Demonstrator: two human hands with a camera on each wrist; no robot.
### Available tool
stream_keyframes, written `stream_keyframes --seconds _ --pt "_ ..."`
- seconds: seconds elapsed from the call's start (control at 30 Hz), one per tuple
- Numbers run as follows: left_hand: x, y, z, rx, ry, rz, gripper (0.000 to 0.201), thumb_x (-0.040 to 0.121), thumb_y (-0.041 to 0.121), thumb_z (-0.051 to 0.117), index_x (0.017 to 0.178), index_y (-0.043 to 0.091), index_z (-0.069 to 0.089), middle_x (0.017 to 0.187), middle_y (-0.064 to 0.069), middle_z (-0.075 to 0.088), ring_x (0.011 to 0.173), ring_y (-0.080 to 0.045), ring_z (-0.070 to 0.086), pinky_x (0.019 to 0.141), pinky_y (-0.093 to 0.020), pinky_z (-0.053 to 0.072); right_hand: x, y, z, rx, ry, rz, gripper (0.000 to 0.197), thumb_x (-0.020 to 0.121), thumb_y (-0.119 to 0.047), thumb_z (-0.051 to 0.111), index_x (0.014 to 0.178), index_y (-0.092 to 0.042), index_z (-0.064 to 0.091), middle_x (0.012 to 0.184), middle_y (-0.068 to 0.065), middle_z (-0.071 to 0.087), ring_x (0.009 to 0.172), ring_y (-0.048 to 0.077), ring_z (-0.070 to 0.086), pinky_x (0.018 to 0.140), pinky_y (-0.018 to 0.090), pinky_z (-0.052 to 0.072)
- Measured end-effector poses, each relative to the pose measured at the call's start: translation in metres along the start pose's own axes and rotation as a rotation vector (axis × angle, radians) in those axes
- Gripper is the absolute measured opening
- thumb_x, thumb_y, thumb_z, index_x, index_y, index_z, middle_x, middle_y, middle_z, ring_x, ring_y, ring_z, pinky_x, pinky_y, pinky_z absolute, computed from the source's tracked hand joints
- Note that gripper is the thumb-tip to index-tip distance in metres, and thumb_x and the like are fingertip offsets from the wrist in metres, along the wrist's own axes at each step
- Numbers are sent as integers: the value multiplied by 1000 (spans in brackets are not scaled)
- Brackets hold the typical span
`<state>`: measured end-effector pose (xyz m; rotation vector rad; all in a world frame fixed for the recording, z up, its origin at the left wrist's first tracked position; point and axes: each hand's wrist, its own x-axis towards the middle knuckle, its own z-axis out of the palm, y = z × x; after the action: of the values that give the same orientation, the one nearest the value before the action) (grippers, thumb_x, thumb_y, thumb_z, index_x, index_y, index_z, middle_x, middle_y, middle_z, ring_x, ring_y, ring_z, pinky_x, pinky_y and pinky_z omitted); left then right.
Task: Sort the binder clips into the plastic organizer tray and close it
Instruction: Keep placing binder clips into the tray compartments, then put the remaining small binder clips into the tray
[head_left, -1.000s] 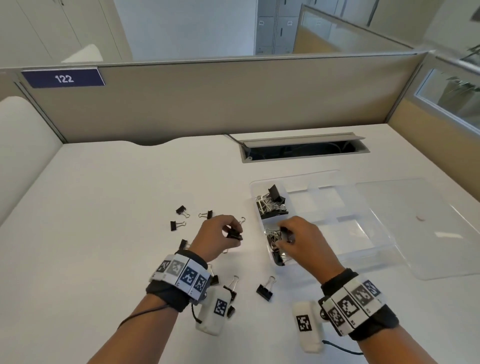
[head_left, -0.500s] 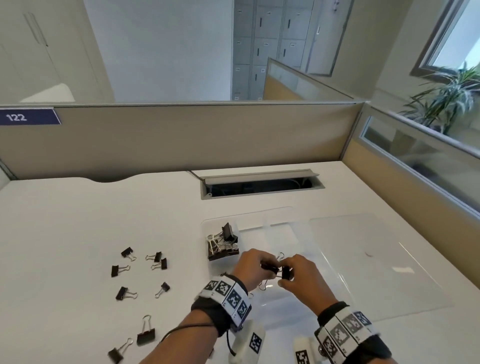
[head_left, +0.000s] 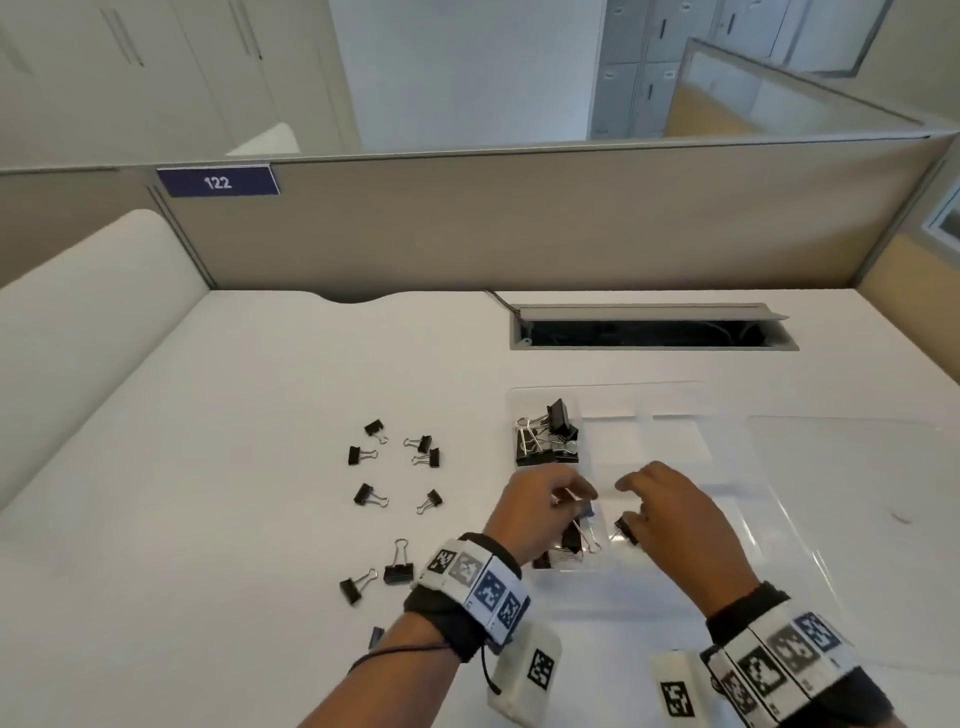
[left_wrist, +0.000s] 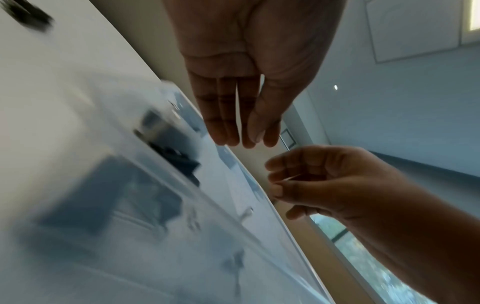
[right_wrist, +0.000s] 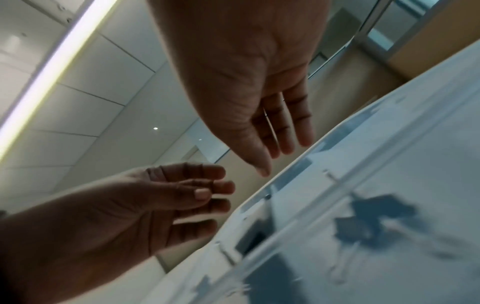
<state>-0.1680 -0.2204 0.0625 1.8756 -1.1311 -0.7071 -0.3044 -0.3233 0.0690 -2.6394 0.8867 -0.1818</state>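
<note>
From the head view, both forearms are reaching forward over the white desk (head_left: 218, 519), and the left hand (head_left: 540, 512) and right hand (head_left: 675, 525) are hovering side by side, a little apart, over the near-left compartment of the clear plastic organizer tray (head_left: 670, 441). A pile of binder clips (head_left: 548, 436) is sitting in the far-left compartment, a few more (head_left: 574, 540) are lying under the hands, and loose clips (head_left: 400, 488) are lying scattered on the desk to the left, while the tray's clear lid (head_left: 852, 519) is lying open to the right. In the left wrist view, the left hand (left_wrist: 241, 86) is hanging with fingers straight and together, holding nothing, and the right hand (left_wrist: 319, 181) is showing loosely curled fingers around no visible clip. In the right wrist view, the right hand (right_wrist: 249, 88) is pointing relaxed fingers down at the blurred tray (right_wrist: 389, 156), and the left hand (right_wrist: 145, 205) is lying open-palmed beside it.
</note>
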Motion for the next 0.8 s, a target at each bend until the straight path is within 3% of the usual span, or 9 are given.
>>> stream_keyframes --seconds 0.07,0.1,0.23,0.3,0.37,0.5,0.63,0.7,0.8 --pt "-20 -21 -26 42 69 -18 18 82 0 59 87 14 70 85 5 66 75 1 57 70 -5 44 2 -24 7 78 -53 -128 27 83 -8 61 109 -17 62 106 1 59 89 17 61 73 22 45" --pt "-30 -33 -38 76 87 -47 20 81 -1 59 86 15 70 85 5 67 75 0 57 70 -6 44 2 -36 13 102 -95 -195 27 84 -7 59 109 -18 62 106 1 59 88 17 60 75 22 46" --pt "-67 -88 -77 327 -17 -228 23 79 9 64 90 30 66 101 7 62 93 -11 57 83 -22 46 0 -78 41 152 -311 -399 33 87 -3 54 116 -18 58 114 1 58 96 15 59 80 18 43" --pt "-81 -105 -80 465 -94 -264 20 77 26 68 93 37 62 109 9 57 105 -14 51 90 -28 45 -2 -91 56 87 -410 -436 38 87 -2 54 121 -18 55 119 2 57 102 18 59 85 26 46" --pt "-92 -110 -72 576 -125 -293 35 75 42 66 108 31 60 121 7 50 116 -17 42 94 -34 44 -6 -96 71 -23 -478 -449 41 87 1 49 124 -17 52 123 5 55 108 25 55 89 33 45" --pt "-100 -107 -47 705 -75 -312 54 71 51 64 114 22 51 130 2 39 121 -20 32 91 -35 45 -16 -101 88 -226 -507 -473 37 84 8 44 116 -9 52 117 13 53 106 32 52 72 35 38" --pt "-94 -109 -45 706 -22 -321 37 77 33 63 108 13 53 123 -2 45 115 -23 37 89 -32 44 -15 -103 98 -298 -498 -488 32 79 15 45 105 -1 54 111 19 50 101 32 50 49 27 23" --pt "-91 -111 -48 709 -22 -308 26 81 23 58 103 10 55 120 -3 47 111 -24 39 89 -30 42 -15 -103 103 -338 -500 -507 26 73 15 53 93 -1 56 100 18 53 91 34 53 44 24 10" --pt "-86 -116 -51 695 -17 -291 20 82 19 58 100 8 57 120 -2 46 110 -22 40 85 -28 42 -11 -100 112 -386 -547 -460 39 37 3 81 55 -12 51 62 2 52 52 19 53 42 21 -7"
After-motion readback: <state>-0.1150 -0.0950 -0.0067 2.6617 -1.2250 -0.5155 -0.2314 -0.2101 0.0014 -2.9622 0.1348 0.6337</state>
